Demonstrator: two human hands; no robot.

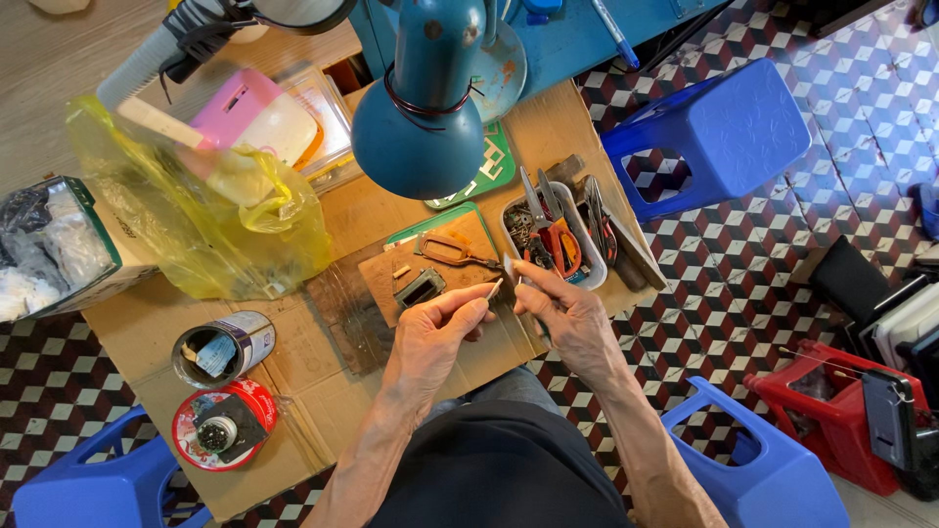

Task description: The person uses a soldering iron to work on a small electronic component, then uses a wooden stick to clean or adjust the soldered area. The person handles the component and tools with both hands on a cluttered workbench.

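- Left hand (437,337) pinches a thin pale stick (495,288).
- Right hand (567,318), close beside, grips a small whitish piece (510,266).
- White plastic tool tray (554,235) lies just beyond.

Small pale sliver (495,287), tilted, pinched between fingertips above brown cardboard worktop.

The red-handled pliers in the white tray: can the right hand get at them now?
Probably yes. The red-handled pliers lie on top in the white tray, just beyond the right hand, with nothing between. But that hand pinches a small white piece, so its grip is occupied.
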